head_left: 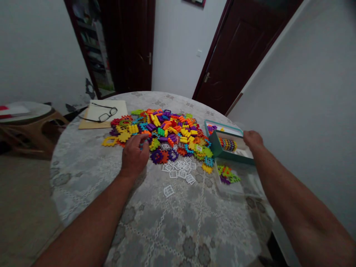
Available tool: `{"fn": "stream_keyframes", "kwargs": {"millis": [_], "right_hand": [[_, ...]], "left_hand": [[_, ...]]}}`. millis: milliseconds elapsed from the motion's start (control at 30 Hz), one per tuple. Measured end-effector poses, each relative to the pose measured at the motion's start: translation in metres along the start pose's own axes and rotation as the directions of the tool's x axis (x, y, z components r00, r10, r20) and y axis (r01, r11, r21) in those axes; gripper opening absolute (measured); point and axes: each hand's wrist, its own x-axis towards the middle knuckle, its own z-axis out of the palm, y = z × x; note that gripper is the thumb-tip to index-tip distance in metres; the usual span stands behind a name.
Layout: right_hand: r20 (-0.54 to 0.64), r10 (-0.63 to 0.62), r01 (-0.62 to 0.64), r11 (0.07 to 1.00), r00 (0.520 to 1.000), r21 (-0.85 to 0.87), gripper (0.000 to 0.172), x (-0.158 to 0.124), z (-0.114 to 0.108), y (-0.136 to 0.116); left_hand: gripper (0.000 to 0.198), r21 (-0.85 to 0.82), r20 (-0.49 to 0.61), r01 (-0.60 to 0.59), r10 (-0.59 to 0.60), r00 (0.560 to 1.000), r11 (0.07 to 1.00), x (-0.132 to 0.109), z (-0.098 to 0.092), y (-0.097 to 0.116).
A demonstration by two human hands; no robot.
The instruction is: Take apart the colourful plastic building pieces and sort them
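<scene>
My left hand (135,154) rests at the near left edge of a pile of colourful plastic pieces (167,128). Its thumb and index finger are a little apart, and I see nothing held between them. My right hand (252,138) is at the right end of a green box (233,156), its fingers closed over the rim and partly hidden. Inside this box lies a row of multicoloured gear-edged pieces (228,144). White window-like lattice pieces (180,167) are scattered on the table just in front of the pile.
Behind the green box sits an open lid or tray (226,128) with a few pieces. A clear plastic container (241,181) with some gear pieces stands in front of it. Black glasses (104,117) lie on paper at the back left. A patterned cloth (150,222) covers the round table.
</scene>
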Motion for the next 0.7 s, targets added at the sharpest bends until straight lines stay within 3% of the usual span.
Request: {"fn": "stream_keyframes", "kwargs": {"millis": [100,167,233,300,400,533,700], "right_hand": [[-0.179,-0.219,0.235,0.969,0.959,0.075,0.042,-0.033,-0.008,-0.016],[-0.214,-0.415,0.453,0.873,0.884,0.182,0.040,-0.077,-0.006,-0.026],[-0.183,-0.617,0.642,0.709,0.765,0.292,0.034,-0.130,0.005,-0.035],[-0.089,-0.766,0.729,0.559,0.636,0.394,0.029,-0.183,0.025,-0.041],[-0.014,-0.839,0.731,0.466,0.544,0.499,0.028,-0.238,0.066,-0.046],[-0.083,-0.861,0.788,0.415,0.502,0.456,0.037,-0.262,0.114,-0.044],[-0.139,-0.846,0.812,0.429,0.515,0.397,0.040,-0.261,0.140,-0.032]], "left_hand": [[0.039,0.078,-0.062,-0.032,0.037,0.997,0.996,0.002,0.002,-0.010],[0.044,0.119,-0.030,-0.021,0.025,0.999,0.993,-0.001,0.005,-0.015],[0.050,0.176,0.011,-0.003,0.001,1.000,0.984,-0.005,0.008,-0.019],[0.058,0.252,0.016,0.031,-0.036,0.999,0.967,-0.010,0.011,-0.022],[0.063,0.342,0.001,0.119,-0.127,0.992,0.932,-0.014,0.012,-0.027],[0.065,0.424,0.147,0.078,-0.154,0.977,0.902,-0.013,0.012,-0.034],[0.060,0.404,0.230,-0.043,-0.056,0.972,0.914,-0.013,0.014,-0.038]]}}
